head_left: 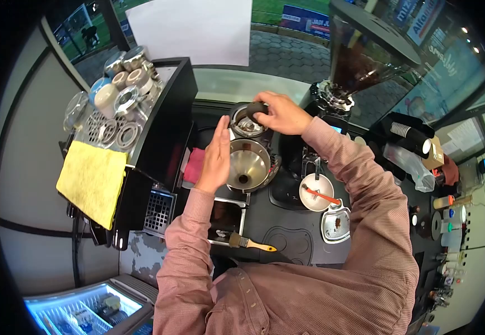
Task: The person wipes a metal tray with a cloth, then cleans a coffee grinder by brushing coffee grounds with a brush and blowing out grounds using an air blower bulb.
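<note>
My right hand (283, 114) is closed around a dark rounded knob (257, 112), over the round metal top of a small machine (248, 127). What the knob belongs to is partly hidden by my fingers. My left hand (216, 156) is held upright and flat with its fingers stretched out, holding nothing. Just right of it sits a shiny metal funnel-shaped bowl (248, 162) with a dark hole at its bottom. I cannot tell whether the left hand touches the bowl's rim.
A coffee grinder (331, 97) with a hopper of beans stands at the right. Before it are a white bowl (316, 192) with an orange-handled tool and a metal tray (336, 224). A brush (252, 243) lies in front. Cups and a yellow cloth (90, 181) top the espresso machine.
</note>
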{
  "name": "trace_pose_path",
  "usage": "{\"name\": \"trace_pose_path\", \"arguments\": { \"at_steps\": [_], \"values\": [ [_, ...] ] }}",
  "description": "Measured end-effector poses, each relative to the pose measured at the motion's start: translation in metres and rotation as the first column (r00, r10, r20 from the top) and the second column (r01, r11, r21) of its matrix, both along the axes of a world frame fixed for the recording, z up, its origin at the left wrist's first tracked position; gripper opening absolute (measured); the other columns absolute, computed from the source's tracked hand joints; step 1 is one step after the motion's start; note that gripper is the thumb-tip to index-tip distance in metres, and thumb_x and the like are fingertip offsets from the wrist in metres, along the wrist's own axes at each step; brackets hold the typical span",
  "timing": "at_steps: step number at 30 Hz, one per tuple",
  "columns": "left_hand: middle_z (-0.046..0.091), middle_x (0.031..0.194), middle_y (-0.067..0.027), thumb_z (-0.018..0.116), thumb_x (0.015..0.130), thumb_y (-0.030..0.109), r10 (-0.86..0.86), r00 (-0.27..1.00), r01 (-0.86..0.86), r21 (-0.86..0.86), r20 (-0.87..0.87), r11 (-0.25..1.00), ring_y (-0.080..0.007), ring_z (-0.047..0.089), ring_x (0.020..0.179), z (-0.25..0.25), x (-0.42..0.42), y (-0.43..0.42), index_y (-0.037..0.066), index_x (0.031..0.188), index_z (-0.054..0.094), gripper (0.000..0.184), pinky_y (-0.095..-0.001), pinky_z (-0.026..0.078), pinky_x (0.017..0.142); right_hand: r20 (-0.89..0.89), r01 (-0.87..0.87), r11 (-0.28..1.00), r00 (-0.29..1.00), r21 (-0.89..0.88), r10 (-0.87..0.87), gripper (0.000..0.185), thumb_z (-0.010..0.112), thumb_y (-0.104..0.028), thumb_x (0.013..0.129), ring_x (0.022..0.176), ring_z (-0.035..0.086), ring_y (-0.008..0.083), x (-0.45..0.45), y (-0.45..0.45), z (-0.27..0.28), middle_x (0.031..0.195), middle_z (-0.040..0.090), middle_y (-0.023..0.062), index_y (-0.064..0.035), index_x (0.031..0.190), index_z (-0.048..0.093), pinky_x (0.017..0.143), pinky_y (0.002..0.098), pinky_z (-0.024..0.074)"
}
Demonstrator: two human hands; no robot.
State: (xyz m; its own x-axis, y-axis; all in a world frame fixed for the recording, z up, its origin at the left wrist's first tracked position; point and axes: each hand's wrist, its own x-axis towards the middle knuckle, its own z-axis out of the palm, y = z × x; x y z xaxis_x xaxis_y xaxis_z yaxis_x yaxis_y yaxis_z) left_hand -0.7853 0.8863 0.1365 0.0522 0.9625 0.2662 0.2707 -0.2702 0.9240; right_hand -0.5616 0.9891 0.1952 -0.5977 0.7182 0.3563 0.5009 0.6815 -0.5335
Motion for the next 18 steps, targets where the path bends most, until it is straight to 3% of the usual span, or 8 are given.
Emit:
{"name": "trace_pose_path", "arguments": {
  "at_steps": [2,5,11,13,14,15,17,18],
  "values": [
    [0.044,0.16,-0.0229,0.026,0.115,0.045,-0.002,1.0,0.002,0.01,0.001,1.0,-0.0352,0.041,0.15,-0.001,0.0,0.0,-0.003,0.16,0.031,0.066,-0.0392,0.032,0.122,0.009,-0.026,0.999,1.0,0.019,0.026,0.034,0.071,-0.019,0.089,0.072,0.064,0.0265,0.0,0.001,0.0,0.097,0.066,0.0178,-0.0005,0.117,0.063,0.065,0.0396,0.0508],
    [0.044,0.159,-0.0232,0.025,0.114,0.049,-0.011,1.0,0.011,-0.006,0.007,1.0,-0.0369,0.042,0.149,-0.001,0.001,0.001,-0.002,0.16,0.03,0.069,-0.0401,0.034,0.121,0.034,0.06,0.988,0.998,-0.143,-0.056,0.034,0.07,-0.022,0.089,0.089,0.067,0.0348,-0.003,-0.007,0.01,0.102,0.067,0.021,-0.0002,0.114,0.064,0.079,0.044,0.0532],
    [0.043,0.16,-0.0233,0.024,0.114,0.05,-0.017,1.0,0.017,0.004,0.001,1.0,-0.0369,0.041,0.149,-0.003,0.0,0.001,-0.002,0.16,0.029,0.07,-0.0402,0.033,0.122,-0.023,0.088,0.963,0.995,-0.254,-0.096,0.034,0.07,-0.023,0.091,0.073,0.065,0.0204,0.0,-0.002,0.01,0.095,0.07,0.014,0.0001,0.116,0.064,0.067,0.0367,0.0518],
    [0.042,0.16,-0.0234,0.025,0.114,0.05,-0.018,1.0,0.018,0.011,-0.002,1.0,-0.0369,0.041,0.149,-0.003,0.0,0.001,-0.002,0.16,0.029,0.071,-0.0402,0.033,0.122,-0.127,0.037,0.95,0.989,-0.311,-0.08,0.025,0.071,-0.017,0.096,0.05,0.054,0.0066,-0.003,-0.008,0.01,0.063,0.061,-0.0003,-0.002,0.115,0.064,0.047,0.0261,0.0412],
    [0.042,0.161,-0.0233,0.025,0.113,0.051,-0.019,1.0,0.019,0.007,0.002,1.0,-0.0369,0.041,0.149,-0.002,0.0,0.001,-0.002,0.16,0.029,0.071,-0.0403,0.033,0.122,-0.16,0.016,0.941,0.984,-0.338,-0.074,0.024,0.07,-0.018,0.097,0.047,0.054,0.0067,-0.004,-0.009,0.009,0.06,0.059,-0.0011,-0.0023,0.115,0.063,0.045,0.0256,0.0409],
    [0.042,0.161,-0.0232,0.025,0.113,0.051,-0.02,1.0,0.02,0.001,0.006,1.0,-0.0368,0.04,0.15,-0.001,0.001,0.001,-0.002,0.16,0.029,0.071,-0.0403,0.033,0.122,-0.165,0.014,0.941,0.984,-0.337,-0.073,0.024,0.07,-0.018,0.097,0.047,0.054,0.0067,-0.005,-0.01,0.01,0.06,0.059,-0.0011,-0.0023,0.115,0.063,0.045,0.0256,0.0409],
    [0.042,0.161,-0.0233,0.024,0.113,0.051,-0.024,1.0,0.024,-0.001,-0.001,1.0,-0.0367,0.04,0.15,-0.001,0.0,0.0,-0.002,0.16,0.029,0.071,-0.0403,0.033,0.122,-0.07,0.082,0.937,0.991,-0.34,-0.112,0.029,0.071,-0.02,0.093,0.075,0.067,0.016,-0.005,-0.013,0.014,0.088,0.071,0.0102,-0.0006,0.113,0.065,0.066,0.034,0.0516],
    [0.042,0.161,-0.0233,0.024,0.114,0.05,-0.028,1.0,0.028,-0.002,-0.003,1.0,-0.0366,0.04,0.15,0.0,0.0,0.001,-0.002,0.16,0.029,0.071,-0.0403,0.032,0.122,-0.078,0.079,0.937,0.991,-0.339,-0.112,0.029,0.071,-0.02,0.093,0.075,0.067,0.016,-0.006,-0.014,0.012,0.088,0.071,0.0102,-0.0006,0.113,0.065,0.066,0.034,0.0516]
  ]
}}
